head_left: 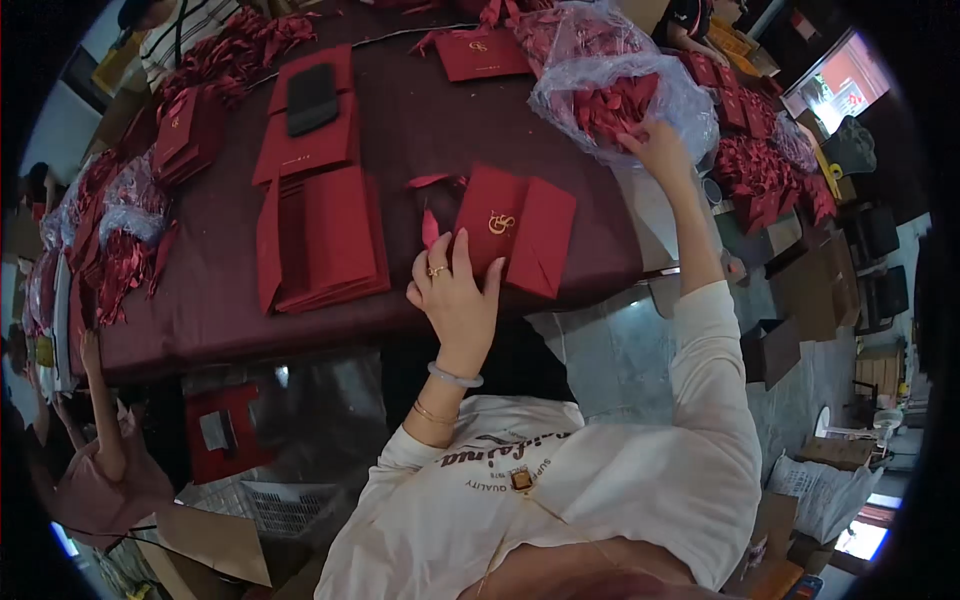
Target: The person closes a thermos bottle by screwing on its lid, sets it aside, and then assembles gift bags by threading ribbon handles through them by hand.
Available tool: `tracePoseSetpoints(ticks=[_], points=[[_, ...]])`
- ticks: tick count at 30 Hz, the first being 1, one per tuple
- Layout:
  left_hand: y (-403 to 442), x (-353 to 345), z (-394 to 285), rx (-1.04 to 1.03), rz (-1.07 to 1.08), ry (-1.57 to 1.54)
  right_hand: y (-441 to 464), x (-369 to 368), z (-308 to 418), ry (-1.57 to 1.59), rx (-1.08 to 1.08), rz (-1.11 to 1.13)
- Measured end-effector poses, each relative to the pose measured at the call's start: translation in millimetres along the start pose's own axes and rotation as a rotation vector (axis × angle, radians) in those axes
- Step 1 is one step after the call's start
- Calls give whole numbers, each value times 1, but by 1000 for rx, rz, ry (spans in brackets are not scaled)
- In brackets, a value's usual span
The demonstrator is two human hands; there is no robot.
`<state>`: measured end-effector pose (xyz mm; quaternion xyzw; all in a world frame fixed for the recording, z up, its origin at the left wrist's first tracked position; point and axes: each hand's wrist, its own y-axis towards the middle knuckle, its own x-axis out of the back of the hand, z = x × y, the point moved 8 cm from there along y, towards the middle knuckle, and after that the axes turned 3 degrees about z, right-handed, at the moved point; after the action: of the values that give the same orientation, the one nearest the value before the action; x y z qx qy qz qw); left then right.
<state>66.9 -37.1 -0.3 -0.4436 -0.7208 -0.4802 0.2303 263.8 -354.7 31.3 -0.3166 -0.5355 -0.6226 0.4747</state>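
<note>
Stacked red paper bags (335, 235) lie on the maroon tablecloth (425, 110). Beside them, the left hand (455, 290), fingers spread, rests on the gold-lettered paper bag (518, 225) (light pressure should steady it uncreased). Farther right, the right hand (660, 150) is at red ribbons (612, 105) in a clear plastic bag (695, 118); pinching, I cannot tell. Separating ribbons gently should limit tangling.

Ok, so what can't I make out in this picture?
All in the head view:
Lower-left part of the gold-lettered red paper bag: hidden behind the left hand.
Tiny print below the dark rectangular pad: too small to read.
Person in a striped top: cut off by the top edge.
</note>
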Motion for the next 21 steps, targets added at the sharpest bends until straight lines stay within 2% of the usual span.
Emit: tracePoseSetpoints(ticks=[1,5,7,8,10,12,14,16,17,19,20,21], points=[[-1,0,-2,-7,-16,-9,-2,-6,1,-140,5,35],[6,2,-2,-15,-8,-42,-14,21,21,72,152,-196],[9,-1,-1,-8,65,-72,-22,27,15,354,-64,-114],[10,1,0,-14,52,-65,-25,36,20,363,-57,-125],[10,1,5,30,48,-111,-32,59,24,843,-23,-173],[11,3,6,38,60,-107,-35,81,17,1378,-12,-47],[10,2,12,66,71,-62,-41,113,22,1839,105,-83],[13,-1,17,89,91,-107,-54,152,51,1834,91,-273],[14,-2,17,94,89,-135,-63,159,55,1733,115,-356],[15,-2,16,111,76,-172,-76,157,63,1541,224,-306],[14,-4,18,117,62,-169,-81,150,75,1589,339,-206],[12,-13,18,95,107,-217,-85,142,78,1487,313,-204]])
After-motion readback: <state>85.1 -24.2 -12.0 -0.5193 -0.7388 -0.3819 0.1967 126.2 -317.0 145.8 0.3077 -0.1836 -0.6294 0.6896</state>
